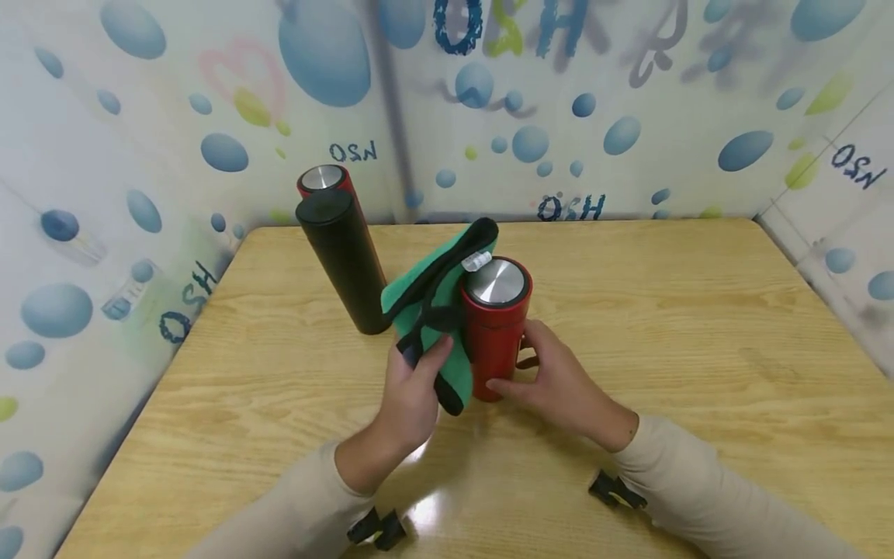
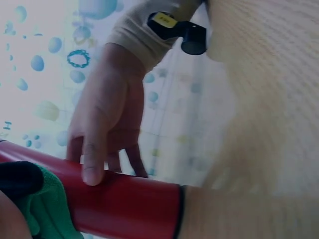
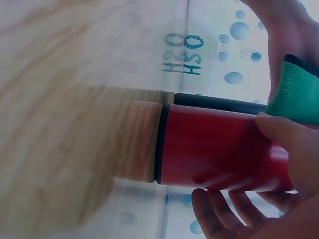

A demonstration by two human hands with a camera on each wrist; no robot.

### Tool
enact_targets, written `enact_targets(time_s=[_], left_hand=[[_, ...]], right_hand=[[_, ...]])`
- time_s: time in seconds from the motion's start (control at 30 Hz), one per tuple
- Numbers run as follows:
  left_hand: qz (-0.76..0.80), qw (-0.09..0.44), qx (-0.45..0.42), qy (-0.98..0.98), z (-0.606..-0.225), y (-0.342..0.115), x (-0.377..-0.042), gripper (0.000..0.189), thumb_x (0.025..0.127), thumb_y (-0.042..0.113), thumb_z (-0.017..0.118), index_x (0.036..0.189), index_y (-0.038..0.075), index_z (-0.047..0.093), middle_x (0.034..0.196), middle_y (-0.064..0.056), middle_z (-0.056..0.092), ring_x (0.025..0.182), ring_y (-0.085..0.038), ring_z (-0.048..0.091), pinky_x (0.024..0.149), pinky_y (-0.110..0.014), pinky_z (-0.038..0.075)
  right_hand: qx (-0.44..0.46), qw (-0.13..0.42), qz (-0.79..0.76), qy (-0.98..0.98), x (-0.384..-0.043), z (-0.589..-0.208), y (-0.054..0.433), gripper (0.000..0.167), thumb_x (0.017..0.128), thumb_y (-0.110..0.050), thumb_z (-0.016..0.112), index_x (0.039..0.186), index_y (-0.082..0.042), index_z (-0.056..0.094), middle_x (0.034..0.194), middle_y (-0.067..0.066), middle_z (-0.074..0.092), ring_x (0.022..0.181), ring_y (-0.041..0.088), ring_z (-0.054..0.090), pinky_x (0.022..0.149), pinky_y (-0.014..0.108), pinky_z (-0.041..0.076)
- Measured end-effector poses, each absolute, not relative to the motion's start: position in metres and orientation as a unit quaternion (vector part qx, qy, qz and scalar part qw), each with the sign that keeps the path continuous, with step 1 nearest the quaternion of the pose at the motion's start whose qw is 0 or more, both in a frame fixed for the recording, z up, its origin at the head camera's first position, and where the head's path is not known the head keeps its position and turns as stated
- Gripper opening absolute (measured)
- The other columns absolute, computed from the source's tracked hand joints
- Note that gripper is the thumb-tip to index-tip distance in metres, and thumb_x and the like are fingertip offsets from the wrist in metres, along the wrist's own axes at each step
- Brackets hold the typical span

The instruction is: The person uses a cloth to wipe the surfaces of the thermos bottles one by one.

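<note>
My left hand (image 1: pixel 412 396) grips a green cloth with black edging (image 1: pixel 457 373) and a small white tag, its thumb on top. The upper part of the cloth leans by a red thermos (image 1: pixel 494 341) with a silver-topped lid, which stands upright on the table. From the right side my right hand (image 1: pixel 559 380) holds the thermos low down, thumb on the near face and fingers round the far side. In the right wrist view that thumb lies along the red thermos (image 3: pixel 214 144), next to the green cloth (image 3: pixel 296 94).
Farther left on the table (image 1: pixel 670 310) stands a tall black bottle (image 1: pixel 345 264). Right behind it, mostly hidden, is another red thermos (image 1: pixel 324 177) with a silver lid. A patterned backdrop (image 1: pixel 433 140) closes off the rear and left.
</note>
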State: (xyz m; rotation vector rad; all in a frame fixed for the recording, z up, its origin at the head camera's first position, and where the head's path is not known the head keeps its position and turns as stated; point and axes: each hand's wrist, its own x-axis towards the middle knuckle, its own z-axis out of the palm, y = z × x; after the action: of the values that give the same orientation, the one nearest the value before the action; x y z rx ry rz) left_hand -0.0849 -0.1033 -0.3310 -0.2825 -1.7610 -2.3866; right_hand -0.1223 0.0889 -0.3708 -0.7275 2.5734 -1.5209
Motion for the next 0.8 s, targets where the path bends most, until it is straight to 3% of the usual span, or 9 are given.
enact_targets(time_s=[0.13,0.3,0.6,0.8], left_hand=[[-0.773,0.050,-0.104,-0.624,-0.339,-0.101,-0.087,0.042,0.096,0.006,0.047,0.137,-0.004,0.045,0.127,-0.003,0.057,0.120,-0.013,0.054,0.106,-0.024,0.045],[-0.757,0.019,-0.105,-0.645,-0.348,-0.102,-0.092,0.042,0.098,0.011,0.045,0.139,0.001,0.044,0.132,-0.013,0.055,0.122,-0.017,0.053,0.107,-0.028,0.044],[-0.766,0.005,-0.073,-0.639,-0.341,-0.106,-0.098,0.047,0.096,0.010,0.046,0.142,0.001,0.043,0.138,-0.012,0.053,0.125,-0.015,0.051,0.108,-0.027,0.043],[-0.795,0.044,-0.057,-0.602,-0.328,-0.109,-0.091,0.049,0.095,0.007,0.047,0.142,-0.003,0.044,0.137,-0.004,0.056,0.127,-0.012,0.052,0.108,-0.026,0.045]], right_hand=[[-0.231,0.034,-0.495,0.837,-0.122,-0.371,0.088,0.075,0.079,-0.016,0.084,0.142,-0.011,0.044,0.132,0.006,0.056,0.111,0.023,0.057,0.085,0.042,0.057],[-0.227,0.034,-0.501,0.835,-0.121,-0.371,0.087,0.075,0.079,-0.014,0.084,0.142,-0.012,0.043,0.131,0.006,0.055,0.111,0.024,0.057,0.085,0.042,0.057],[-0.236,0.056,-0.513,0.824,-0.121,-0.369,0.087,0.066,0.083,-0.009,0.076,0.140,-0.011,0.044,0.131,0.006,0.057,0.116,0.023,0.056,0.087,0.043,0.057],[-0.242,0.055,-0.501,0.829,-0.121,-0.370,0.087,0.061,0.084,-0.010,0.075,0.138,-0.011,0.047,0.127,0.004,0.061,0.111,0.021,0.059,0.087,0.042,0.057]])
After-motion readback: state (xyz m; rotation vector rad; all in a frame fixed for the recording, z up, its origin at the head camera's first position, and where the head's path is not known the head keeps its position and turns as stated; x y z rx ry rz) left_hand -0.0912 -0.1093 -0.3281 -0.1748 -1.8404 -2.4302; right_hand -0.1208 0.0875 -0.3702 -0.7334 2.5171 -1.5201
